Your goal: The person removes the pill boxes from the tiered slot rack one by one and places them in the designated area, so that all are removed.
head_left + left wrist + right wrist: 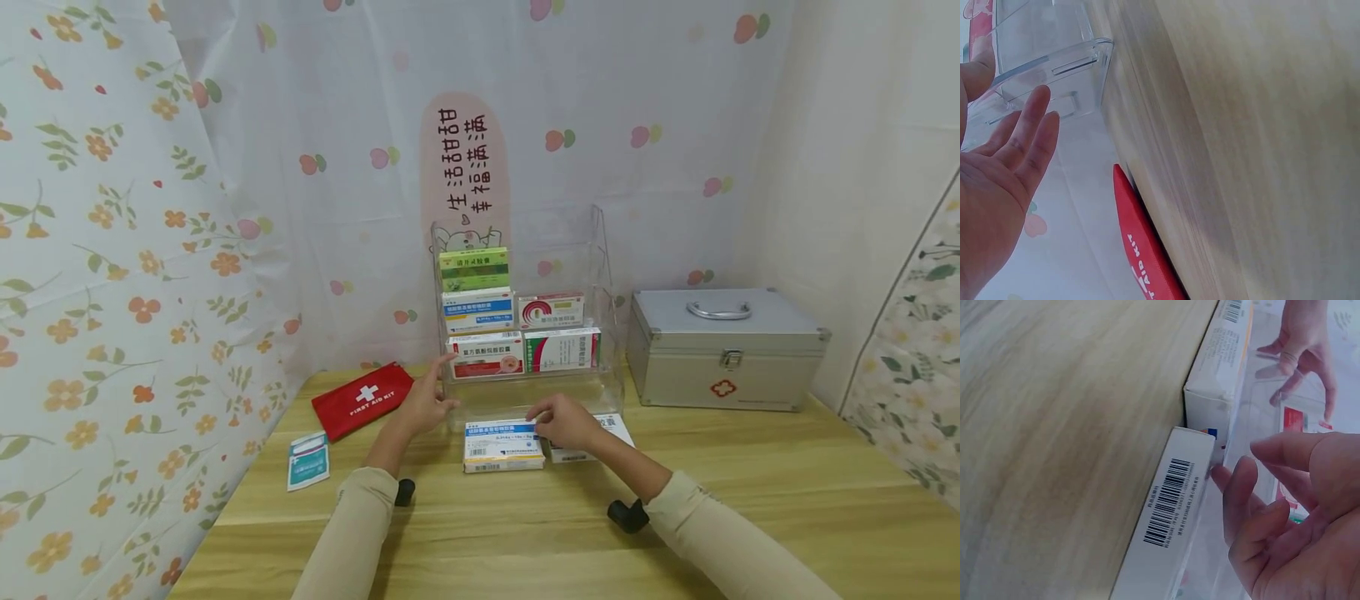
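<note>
My left hand [426, 402] is at the left side of a clear tiered display rack [1075, 69], fingers loosely extended, fingertips close to its edge. In front of the rack lies a blue-and-white medicine box [501, 450]. Beside it on the right is a white medicine box [615, 428], partly hidden by my right hand [566, 423]. That hand hovers over where the two boxes meet, its fingers loosely bent. In the right wrist view its thumb and index finger stand apart with nothing between them, near the white box's barcode end [1163, 506].
Upright in the rack are a green box [474, 271], another blue-and-white box [477, 314], and several red-and-white or green-and-white boxes. A red first aid pouch [362, 400] and a teal-and-white packet [308, 462] lie left. A silver first aid case [726, 350] stands right.
</note>
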